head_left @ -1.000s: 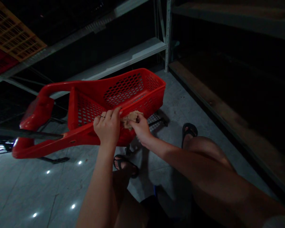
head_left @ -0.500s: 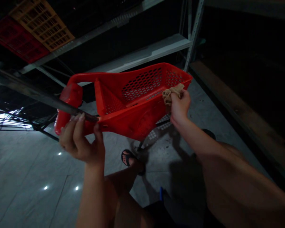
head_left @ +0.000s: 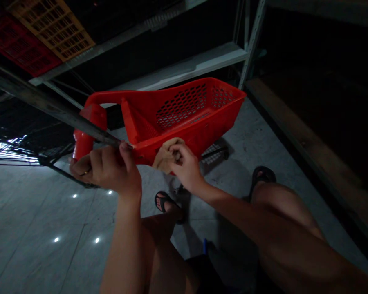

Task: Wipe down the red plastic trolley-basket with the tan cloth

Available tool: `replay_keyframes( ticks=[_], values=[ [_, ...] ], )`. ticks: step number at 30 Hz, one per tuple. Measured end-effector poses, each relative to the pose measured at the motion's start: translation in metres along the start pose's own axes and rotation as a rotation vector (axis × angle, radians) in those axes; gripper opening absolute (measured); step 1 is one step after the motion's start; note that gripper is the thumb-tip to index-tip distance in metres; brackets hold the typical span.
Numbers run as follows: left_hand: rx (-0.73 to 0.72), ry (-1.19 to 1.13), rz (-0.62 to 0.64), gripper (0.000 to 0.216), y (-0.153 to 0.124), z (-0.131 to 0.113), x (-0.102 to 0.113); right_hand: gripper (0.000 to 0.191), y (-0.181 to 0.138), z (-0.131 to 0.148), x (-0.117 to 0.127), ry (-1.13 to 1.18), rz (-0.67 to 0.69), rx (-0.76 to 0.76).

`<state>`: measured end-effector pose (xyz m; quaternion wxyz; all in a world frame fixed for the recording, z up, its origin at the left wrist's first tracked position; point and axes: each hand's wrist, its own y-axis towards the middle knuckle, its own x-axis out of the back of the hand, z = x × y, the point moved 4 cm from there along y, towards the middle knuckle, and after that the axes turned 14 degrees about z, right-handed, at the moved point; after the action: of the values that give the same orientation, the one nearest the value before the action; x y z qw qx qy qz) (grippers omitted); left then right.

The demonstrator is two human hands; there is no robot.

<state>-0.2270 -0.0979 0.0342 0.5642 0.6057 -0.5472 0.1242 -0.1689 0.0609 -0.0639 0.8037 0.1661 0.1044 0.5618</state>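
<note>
1 red cart point(head_left: 199, 132) & 1 tan cloth point(head_left: 163, 158) were in view, plus 2 hands. R hand point(head_left: 187, 167) pinched the cloth against cart's near outer side, by the rim. L hand point(head_left: 113, 169) was curled at lower end of 1 grey bar point(head_left: 55, 108), nr cart's rail; couldn't tell which it gripped. 2 crates, 1 yellow point(head_left: 53, 30), 1 red point(head_left: 21, 43), sat upper L. Grey floor point(head_left: 33, 228) had 4 bright spots; pale shelf point(head_left: 202, 65) stood behind cart; room v. dim.

Bare forearms point(head_left: 122, 241), thin gold-coloured ring point(head_left: 86, 172), black thong sandals point(head_left: 163, 199)
</note>
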Motion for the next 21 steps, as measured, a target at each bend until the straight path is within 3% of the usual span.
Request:
replay_keyframes(
  ticks=[2, 6, 8, 10, 14, 16, 18, 21],
  values=[
    [0.024, 0.070, -0.161, 0.035, -0.002, -0.007, 0.003, 0.025, 0.017, -0.013, 0.041, 0.003, -0.212, -0.018],
    [0.017, 0.054, -0.159, 0.037, -0.002, -0.020, -0.004, 0.024, 0.049, -0.052, 0.132, -0.008, -0.665, -0.137],
    [0.049, 0.008, -0.145, 0.035, -0.002, -0.023, -0.007, 0.025, 0.056, -0.062, 0.145, -0.020, -0.698, -0.194],
    [0.064, -0.001, -0.151, 0.035, -0.002, -0.027, -0.011, 0.024, 0.056, -0.058, 0.127, -0.035, -0.573, -0.199],
    [0.038, 0.049, -0.186, 0.038, 0.000, -0.037, -0.015, 0.023, 0.030, -0.021, 0.046, -0.025, -0.234, -0.102],
    [0.022, 0.048, -0.177, 0.038, 0.002, -0.040, -0.015, 0.026, 0.017, -0.002, 0.019, -0.023, -0.109, -0.058],
    [0.008, 0.052, -0.140, 0.037, 0.005, -0.043, -0.014, 0.026, 0.014, 0.006, 0.015, -0.041, -0.064, -0.026],
    [-0.023, 0.095, -0.081, 0.035, 0.008, -0.044, -0.010, 0.024, 0.032, -0.009, 0.042, -0.063, -0.118, -0.038]
  ],
)
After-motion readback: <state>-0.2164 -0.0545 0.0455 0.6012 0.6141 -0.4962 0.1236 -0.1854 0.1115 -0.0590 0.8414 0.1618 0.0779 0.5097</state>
